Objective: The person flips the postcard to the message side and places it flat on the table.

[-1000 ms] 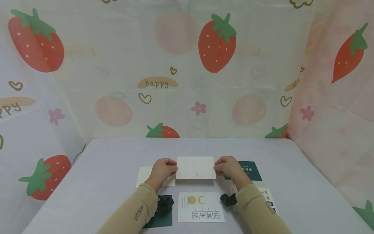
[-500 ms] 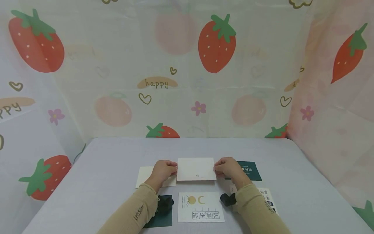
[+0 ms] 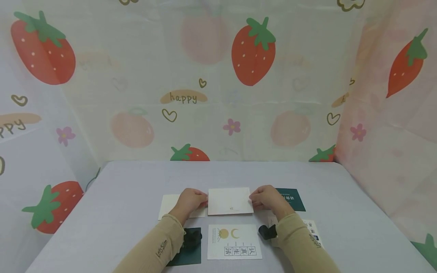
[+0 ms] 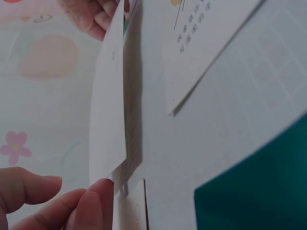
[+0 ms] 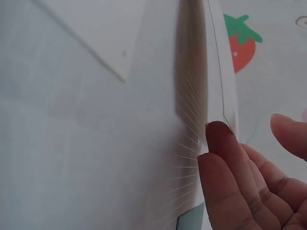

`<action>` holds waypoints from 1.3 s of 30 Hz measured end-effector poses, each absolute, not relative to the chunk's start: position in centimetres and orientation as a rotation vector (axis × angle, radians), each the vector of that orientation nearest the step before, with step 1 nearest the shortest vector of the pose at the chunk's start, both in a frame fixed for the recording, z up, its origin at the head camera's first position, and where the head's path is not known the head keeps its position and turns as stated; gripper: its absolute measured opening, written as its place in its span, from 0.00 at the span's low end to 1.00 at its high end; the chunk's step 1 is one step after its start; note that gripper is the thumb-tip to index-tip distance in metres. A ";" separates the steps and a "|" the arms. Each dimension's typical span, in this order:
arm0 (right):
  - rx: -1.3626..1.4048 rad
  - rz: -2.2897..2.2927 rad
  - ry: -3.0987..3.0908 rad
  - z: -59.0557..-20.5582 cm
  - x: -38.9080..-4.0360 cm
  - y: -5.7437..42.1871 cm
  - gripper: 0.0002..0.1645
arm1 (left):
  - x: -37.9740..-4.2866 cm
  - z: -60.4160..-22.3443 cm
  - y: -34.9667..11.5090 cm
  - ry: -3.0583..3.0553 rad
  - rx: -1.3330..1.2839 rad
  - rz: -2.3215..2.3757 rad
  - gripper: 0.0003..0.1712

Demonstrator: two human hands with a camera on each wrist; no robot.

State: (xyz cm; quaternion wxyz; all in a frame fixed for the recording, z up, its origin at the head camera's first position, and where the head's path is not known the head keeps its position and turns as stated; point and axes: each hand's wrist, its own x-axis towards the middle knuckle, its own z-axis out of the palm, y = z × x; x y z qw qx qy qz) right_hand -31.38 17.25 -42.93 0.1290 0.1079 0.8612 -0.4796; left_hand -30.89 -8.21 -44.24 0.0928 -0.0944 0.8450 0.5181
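Now that the plain white rectangular paper card, twelve o'clock of the white sun-printed card, has sunk lower, left hand and right hand gape, thumbs off it, suggesting release.

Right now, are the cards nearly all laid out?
Looks done: the moon card and cream card lie on the table. Now: the plain-looking white card, between the left hand and right hand, looks raised over its shadow. To go: maybe just settling it; I see no spare cards.
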 end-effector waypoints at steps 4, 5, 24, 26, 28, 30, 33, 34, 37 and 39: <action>0.291 -1.374 2.503 -42.9 -31.1 17.3 0.07 | -30.8 -44.4 -8.3 2.533 -0.276 1.489 0.10; 0.284 -1.370 2.505 -42.9 -31.0 17.3 0.07 | -30.8 -44.4 -8.3 2.535 -0.276 1.484 0.10; 0.268 -1.383 2.483 -43.5 -31.0 17.5 0.07 | -30.7 -44.6 -8.3 2.511 -0.241 1.507 0.09; 0.263 -1.370 2.492 -43.5 -31.0 17.5 0.07 | -30.7 -44.6 -8.4 2.513 -0.239 1.506 0.10; 0.260 -1.369 2.493 -43.6 -31.0 17.5 0.08 | -30.7 -44.7 -8.4 2.511 -0.241 1.506 0.10; 0.262 -1.373 2.489 -43.5 -31.0 17.5 0.08 | -30.7 -44.7 -8.4 2.520 -0.229 1.499 0.10; 0.266 -1.370 2.489 -43.5 -31.0 17.5 0.09 | -30.6 -44.6 -8.4 2.531 -0.220 1.488 0.10; 0.265 -1.366 2.490 -43.5 -31.0 17.4 0.10 | -30.6 -44.6 -8.4 2.535 -0.222 1.482 0.11; 0.265 -1.351 2.496 -43.5 -31.0 17.4 0.11 | -30.6 -44.7 -8.3 2.543 -0.230 1.467 0.11; 0.263 -1.340 2.501 -43.5 -31.0 17.4 0.11 | -30.7 -44.7 -8.3 2.543 -0.233 1.465 0.11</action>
